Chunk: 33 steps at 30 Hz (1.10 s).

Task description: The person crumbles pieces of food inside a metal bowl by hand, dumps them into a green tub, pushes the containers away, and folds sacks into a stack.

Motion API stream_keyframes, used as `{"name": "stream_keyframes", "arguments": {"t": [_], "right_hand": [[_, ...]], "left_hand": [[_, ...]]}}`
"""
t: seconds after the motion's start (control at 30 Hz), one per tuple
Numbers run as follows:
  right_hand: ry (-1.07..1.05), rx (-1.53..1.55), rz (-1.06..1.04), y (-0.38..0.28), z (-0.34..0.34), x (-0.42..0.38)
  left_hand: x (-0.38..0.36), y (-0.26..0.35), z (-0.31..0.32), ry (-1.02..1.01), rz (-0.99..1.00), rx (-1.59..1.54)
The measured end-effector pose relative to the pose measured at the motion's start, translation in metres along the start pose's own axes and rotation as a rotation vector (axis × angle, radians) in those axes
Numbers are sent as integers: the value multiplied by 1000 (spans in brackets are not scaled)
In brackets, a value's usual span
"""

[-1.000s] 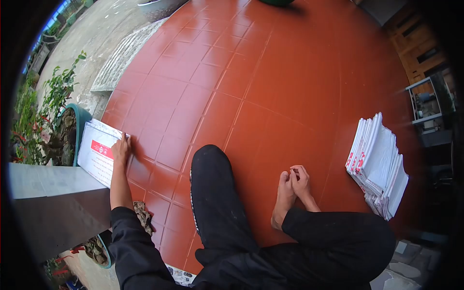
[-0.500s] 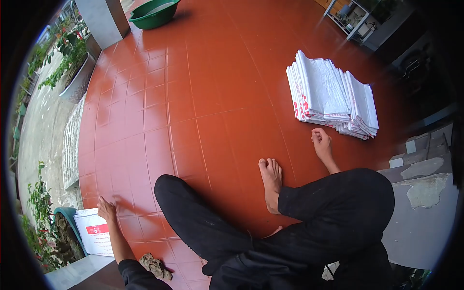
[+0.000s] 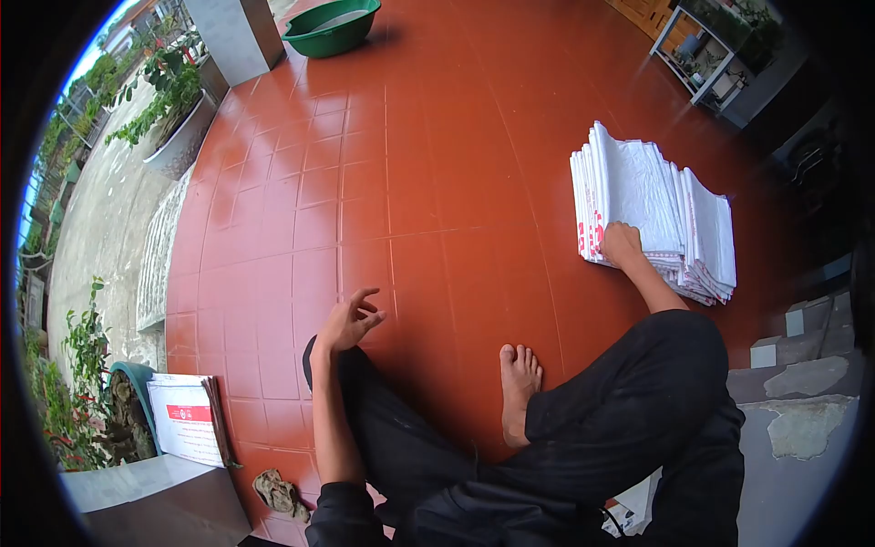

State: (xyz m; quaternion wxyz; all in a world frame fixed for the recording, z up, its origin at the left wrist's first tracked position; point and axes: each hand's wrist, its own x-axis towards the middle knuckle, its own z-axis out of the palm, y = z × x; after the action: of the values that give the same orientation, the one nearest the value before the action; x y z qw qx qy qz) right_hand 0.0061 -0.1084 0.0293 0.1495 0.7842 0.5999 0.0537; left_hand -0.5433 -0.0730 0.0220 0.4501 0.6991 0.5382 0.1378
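A stack of folded white sheets with red print (image 3: pixel 638 187) lies on the red tiled floor at the right. My right hand (image 3: pixel 622 244) is at its near left edge, fingers curled against the top sheets; whether it pinches one is hidden. Above my bent left knee, my left hand (image 3: pixel 348 321) hangs in the air with its fingers apart and nothing in them. At the lower left, a batch of white printed sheets with a red band (image 3: pixel 187 415) leans upright against a green pot.
A green basin (image 3: pixel 333 35) stands by a pillar (image 3: pixel 235 36) at the top left. Potted plants line the left edge. A crumpled cloth (image 3: pixel 279 493) lies near the lower left. My bare foot (image 3: pixel 519 387) rests on the floor; a metal-framed stand (image 3: pixel 697 64) is at the upper right.
My left hand has moved right, away from the leaning sheets to above my knee. My right hand has moved up onto the edge of the stack. The view has shifted slightly.
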Motion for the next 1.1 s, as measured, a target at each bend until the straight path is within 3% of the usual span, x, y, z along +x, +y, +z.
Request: {"name": "stream_keyframes", "arguments": {"t": [0.03, 0.17, 0.23, 0.27, 0.37, 0.43, 0.5, 0.57, 0.63, 0.7, 0.77, 0.8, 0.83, 0.9, 0.97, 1.1], "right_hand": [[-57, -15, -13, 2, -1, 7], [-141, 90, -239, -8, -56, 19], [-96, 225, -390, -30, -98, 23], [-182, 295, -440, -45, -114, 25], [-592, 632, -646, -96, -147, 22], [-786, 758, -788, -136, -180, 0], [-667, 597, -969, -167, -207, -18], [-415, 546, -1143, -188, -212, -30], [-357, 620, -1162, -195, -203, -39], [-499, 698, -1088, -193, -164, -40], [-645, 310, -1110, -186, -123, -29], [-697, 133, -1127, -181, -105, -24], [-728, 75, -1073, -175, -87, -20], [-757, 19, -1019, -163, -71, -15], [-761, -132, -987, -155, -67, -10], [-601, -161, -944, -145, -72, -5]], "left_hand": [[-7, 19, -1, -172, 22, 22], [-10, 51, 7, -69, 4, 1], [-4, 59, 17, -17, 19, -218], [7, 50, 32, 1, 42, -479], [28, 61, 79, 90, -21, -629], [35, 59, 103, 19, -28, -611], [38, 60, 112, 17, -166, -627], [52, 29, 123, 92, -123, -536], [57, 13, 125, 243, -116, -7], [49, 20, 130, 285, -133, 132], [46, 27, 136, 469, 41, 543], [47, 28, 142, 514, 181, 556], [45, 34, 148, 511, 183, 561], [40, 53, 164, 123, 188, 354], [24, 73, 183, -38, 165, 361], [14, 76, 201, 6, 262, 535]]}}
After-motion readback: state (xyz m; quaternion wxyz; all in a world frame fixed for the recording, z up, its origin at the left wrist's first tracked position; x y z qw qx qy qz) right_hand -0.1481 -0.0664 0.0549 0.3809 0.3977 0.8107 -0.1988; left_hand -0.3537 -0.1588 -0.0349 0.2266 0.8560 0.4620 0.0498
